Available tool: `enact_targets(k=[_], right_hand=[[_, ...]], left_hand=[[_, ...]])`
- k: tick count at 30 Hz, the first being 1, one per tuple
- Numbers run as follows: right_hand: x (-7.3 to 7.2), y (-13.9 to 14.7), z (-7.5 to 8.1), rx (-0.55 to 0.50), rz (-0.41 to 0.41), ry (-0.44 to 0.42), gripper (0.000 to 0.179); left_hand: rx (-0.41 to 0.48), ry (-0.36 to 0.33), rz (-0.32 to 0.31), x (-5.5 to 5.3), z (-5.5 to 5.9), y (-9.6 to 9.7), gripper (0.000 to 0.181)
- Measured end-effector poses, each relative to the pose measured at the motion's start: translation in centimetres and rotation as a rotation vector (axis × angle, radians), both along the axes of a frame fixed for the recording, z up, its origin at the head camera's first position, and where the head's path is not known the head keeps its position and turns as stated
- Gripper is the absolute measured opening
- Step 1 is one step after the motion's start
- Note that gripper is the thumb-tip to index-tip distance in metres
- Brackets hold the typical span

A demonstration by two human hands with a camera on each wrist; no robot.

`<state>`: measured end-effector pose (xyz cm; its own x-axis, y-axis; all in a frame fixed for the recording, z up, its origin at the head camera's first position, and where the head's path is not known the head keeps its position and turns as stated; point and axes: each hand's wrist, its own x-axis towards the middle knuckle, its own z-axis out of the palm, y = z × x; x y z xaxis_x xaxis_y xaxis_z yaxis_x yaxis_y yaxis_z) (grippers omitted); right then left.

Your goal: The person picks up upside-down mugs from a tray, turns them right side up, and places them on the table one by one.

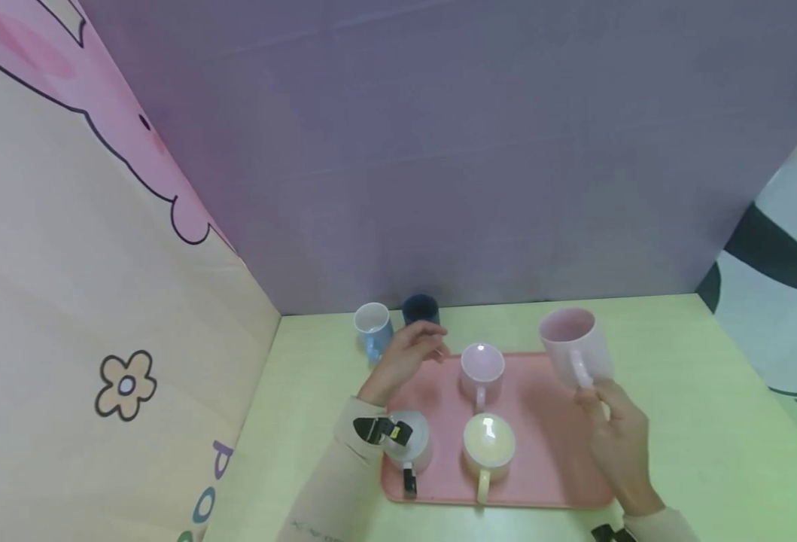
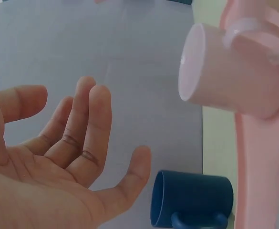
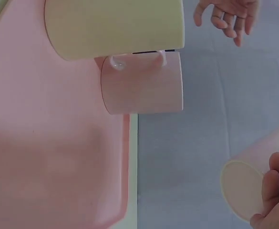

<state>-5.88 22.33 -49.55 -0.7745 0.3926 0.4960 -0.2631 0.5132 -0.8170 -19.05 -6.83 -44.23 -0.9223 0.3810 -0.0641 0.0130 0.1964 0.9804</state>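
My right hand [image 1: 618,433] grips a pink mug [image 1: 577,346] by its handle, raised over the right end of a pink tray [image 1: 533,474]. The right wrist view shows the base of that mug [image 3: 239,188] beside curled fingers. With fingers loosely spread and nothing in the palm, my left hand [image 1: 408,354] hovers above the tray's back left corner, nearest the navy mug [image 1: 421,307]. On the tray stand another pink mug [image 1: 482,370], a yellow mug [image 1: 489,444] and a white mug [image 1: 417,448], the last partly covered by the wrist strap.
Behind the tray on the left, a light blue mug [image 1: 374,322] stands beside the navy one. A grey-purple backdrop [image 1: 479,188] rises along the far edge of the pale table [image 1: 716,421]. A printed panel [image 1: 134,301] borders the left side.
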Motion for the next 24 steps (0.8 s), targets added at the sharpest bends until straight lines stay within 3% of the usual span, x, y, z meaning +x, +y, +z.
enact_targets(k=[8,16,24], right_hand=[[-0.1,-0.3,0.0,0.063,0.035,0.143,0.008],[0.1,-0.9,0.9,0.077,0.044,0.12,0.015],[0.1,-1.5,0.9,0.118,0.067,0.182,0.035]], left_hand=[[0.132,-0.045,0.003,0.7,0.5,1.2,0.029],[0.191,-0.033,0.025,2.2,0.6,3.3,0.033],[0.283,-0.051,0.021,4.1,0.2,5.0,0.032]])
